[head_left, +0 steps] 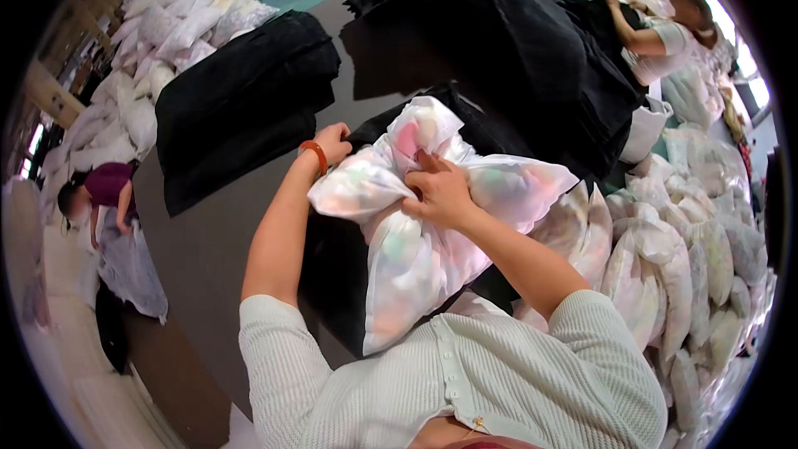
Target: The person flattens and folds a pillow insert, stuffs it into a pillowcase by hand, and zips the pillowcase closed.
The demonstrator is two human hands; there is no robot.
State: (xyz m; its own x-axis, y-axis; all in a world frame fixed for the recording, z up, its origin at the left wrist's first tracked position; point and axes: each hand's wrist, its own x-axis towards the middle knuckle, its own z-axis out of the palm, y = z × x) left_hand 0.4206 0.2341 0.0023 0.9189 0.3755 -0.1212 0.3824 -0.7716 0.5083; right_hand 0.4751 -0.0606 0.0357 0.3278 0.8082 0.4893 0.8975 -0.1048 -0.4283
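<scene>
A translucent white plastic bag (pixel 416 258) with pink and green contents lies over black cloth (pixel 332 270) close to my body. My right hand (pixel 440 189) is closed on the gathered middle of the bag, its fingers bent into the plastic. My left hand (pixel 332 146), with an orange band at the wrist, is at the bag's upper left side, by the edge of the black cloth. Its fingertips are partly hidden, so its hold cannot be made out.
Folded black cloth (pixel 241 100) lies left on the grey table (pixel 208 254), and a tall black stack (pixel 515 58) stands behind. Filled bags (pixel 652 274) are heaped right, others (pixel 179 21) at the back left. One person (pixel 665 46) is upper right, another (pixel 108 187) far left.
</scene>
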